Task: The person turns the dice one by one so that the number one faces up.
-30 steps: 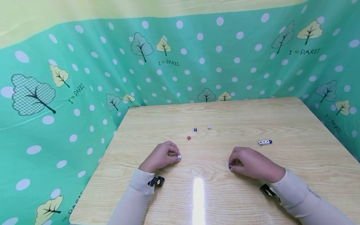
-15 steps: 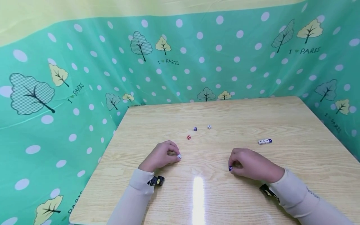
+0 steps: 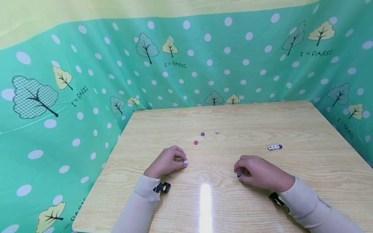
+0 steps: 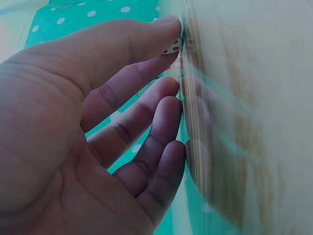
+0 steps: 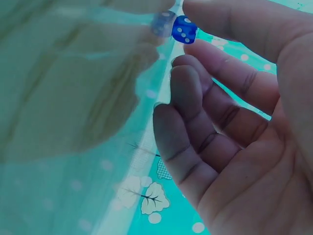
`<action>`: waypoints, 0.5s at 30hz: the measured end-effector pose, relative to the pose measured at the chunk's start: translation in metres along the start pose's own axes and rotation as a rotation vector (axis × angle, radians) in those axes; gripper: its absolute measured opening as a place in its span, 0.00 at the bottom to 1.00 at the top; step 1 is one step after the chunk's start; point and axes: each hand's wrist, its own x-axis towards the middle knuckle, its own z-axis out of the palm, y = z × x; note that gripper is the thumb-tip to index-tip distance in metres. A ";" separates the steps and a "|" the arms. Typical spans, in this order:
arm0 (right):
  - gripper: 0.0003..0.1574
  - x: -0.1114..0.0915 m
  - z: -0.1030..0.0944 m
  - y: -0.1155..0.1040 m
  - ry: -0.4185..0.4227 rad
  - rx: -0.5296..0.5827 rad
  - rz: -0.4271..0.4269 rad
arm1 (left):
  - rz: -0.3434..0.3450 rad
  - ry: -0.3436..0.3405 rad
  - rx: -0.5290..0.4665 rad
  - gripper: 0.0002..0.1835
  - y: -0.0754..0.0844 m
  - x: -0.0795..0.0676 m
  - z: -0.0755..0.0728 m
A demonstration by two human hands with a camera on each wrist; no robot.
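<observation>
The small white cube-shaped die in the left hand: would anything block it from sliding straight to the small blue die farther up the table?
Likely yes: in the head view, a small red die with white dots lies roughly on the line between the white die and the far blue die.

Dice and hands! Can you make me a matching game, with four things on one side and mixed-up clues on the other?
Things:
1. left hand
2. right hand
3. red die
4. row of dice

Clues:
A. the hand at a blue die
B. white, with blue at one end
C. the hand pinching a white die
D. just beyond the left hand

Pairs: 1-C, 2-A, 3-D, 4-B
</observation>
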 end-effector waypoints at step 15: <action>0.11 0.000 0.001 -0.002 0.025 -0.039 -0.052 | -0.002 -0.001 0.007 0.05 0.001 0.000 0.000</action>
